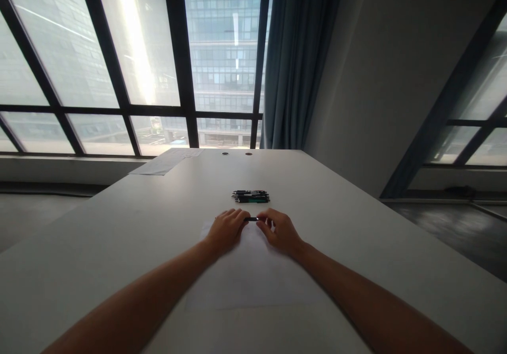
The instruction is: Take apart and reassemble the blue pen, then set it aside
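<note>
Pen (251, 219): dark, slim, held level at the dial's centre, above the white sheet's far end.
Left hand (228, 228): fingers clamped on the 9 o'clock end.
Right hand (275, 228): thumb and fingers pinching the 3 o'clock end, a two-sided grip apparently for steadiness.
White sheet (253, 277): flat at 6 o'clock between the forearms, perhaps marking the workspace.
Pile of pens (251, 196): at 12 o'clock on the counter (336, 211), roughly parallel, likely grouped for easy reach.
</note>
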A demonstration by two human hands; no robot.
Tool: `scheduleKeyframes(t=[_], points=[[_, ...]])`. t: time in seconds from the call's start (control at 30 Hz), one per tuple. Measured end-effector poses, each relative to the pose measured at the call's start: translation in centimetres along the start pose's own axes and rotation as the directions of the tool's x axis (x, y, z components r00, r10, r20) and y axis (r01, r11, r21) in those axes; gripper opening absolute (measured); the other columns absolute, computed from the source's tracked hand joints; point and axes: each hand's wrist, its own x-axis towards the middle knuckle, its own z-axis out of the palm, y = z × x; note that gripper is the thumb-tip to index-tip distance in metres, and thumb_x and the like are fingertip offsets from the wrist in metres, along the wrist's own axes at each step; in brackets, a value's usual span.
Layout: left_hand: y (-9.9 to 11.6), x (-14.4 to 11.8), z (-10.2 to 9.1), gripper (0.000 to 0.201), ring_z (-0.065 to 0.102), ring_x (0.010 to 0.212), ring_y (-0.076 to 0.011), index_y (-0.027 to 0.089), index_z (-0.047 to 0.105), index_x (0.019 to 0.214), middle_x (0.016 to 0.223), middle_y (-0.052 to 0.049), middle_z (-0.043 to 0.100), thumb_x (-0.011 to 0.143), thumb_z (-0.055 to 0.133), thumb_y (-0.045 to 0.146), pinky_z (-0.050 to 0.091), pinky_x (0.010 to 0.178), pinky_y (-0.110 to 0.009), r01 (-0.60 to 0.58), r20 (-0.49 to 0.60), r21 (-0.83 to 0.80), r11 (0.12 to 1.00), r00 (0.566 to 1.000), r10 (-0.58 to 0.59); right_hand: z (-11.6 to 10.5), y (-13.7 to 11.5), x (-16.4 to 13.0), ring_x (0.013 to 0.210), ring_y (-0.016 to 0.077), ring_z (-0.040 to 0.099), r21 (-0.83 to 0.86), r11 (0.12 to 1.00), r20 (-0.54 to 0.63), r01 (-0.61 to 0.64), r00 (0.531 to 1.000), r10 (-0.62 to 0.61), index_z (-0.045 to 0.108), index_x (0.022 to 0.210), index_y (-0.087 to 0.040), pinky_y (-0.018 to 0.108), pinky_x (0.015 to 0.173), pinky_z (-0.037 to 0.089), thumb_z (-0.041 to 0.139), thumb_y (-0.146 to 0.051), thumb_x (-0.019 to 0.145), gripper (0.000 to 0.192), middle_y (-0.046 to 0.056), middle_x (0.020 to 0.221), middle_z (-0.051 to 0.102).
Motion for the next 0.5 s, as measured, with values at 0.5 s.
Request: scheduleKeyframes(t=[0.5], points=[[1.0,-0.2,-0.8,0.034,0.059,0.086,-0.0214,0.02,0.058,0.108,0.096,-0.007,0.064,0.096,0.043,0.047,0.045,0.075,-0.034,-0.044,-0.006,0.075,0.996,0.999,0.045,0.3,-1.4,-0.3,0.061,0.0149,0.055,0.046,0.997,0.007,-0.058,0.998,0.057,0.065,0.085,-0.019,0.027,0.059,0.039,0.05,-0.031,0.091,0.02,0.003,0.074,0.066]])
